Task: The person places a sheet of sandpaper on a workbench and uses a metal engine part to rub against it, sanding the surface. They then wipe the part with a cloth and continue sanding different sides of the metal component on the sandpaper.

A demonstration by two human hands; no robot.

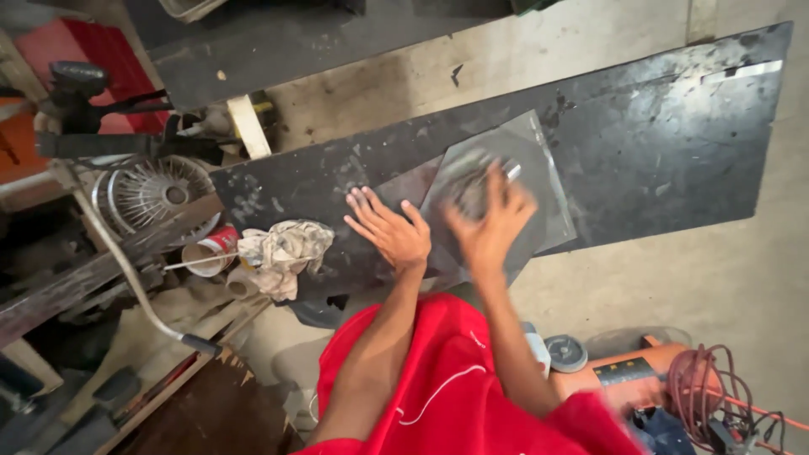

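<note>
I'm looking straight down from the head cam at a long black board (657, 126) lying on a concrete floor (733, 278). Using that board as reference.

My left hand (389, 229) is flat on the board near its left end, palm down, fingers spread, gripping nothing. It presses next to the left edge of a grey metal plate (539, 181) that lies on the board's middle, rotated so its corners point off-axis. A second, darker sheet (404, 187) pokes out from under the plate on the left, touching my left fingertips.

My right hand (493, 221) is on the plate, motion-blurred. It's curled over a round greyish pad (470, 187) that sits against the plate surface. Looks clenched on the pad, but the blur hides the finger positions, so I can't confirm how tight.

Left of the board: a crumpled dirty rag (282, 253) at the board's left corner, a red and white can (211, 248) just beside it, a chrome spoked wheel cover (156, 192) further left, and a bent metal tube with a black grip (135, 282) crossing in front.

Below the board, on my side: red shirt (447, 388) fills the bottom centre. Right of it, an orange machine (628, 379) with a coiled reddish cable (708, 388), well apart from the plate. A small round grey disc (565, 352) sits just beside the machine.

Above the board: another dark board (278, 42) leaning across the floor.
</note>
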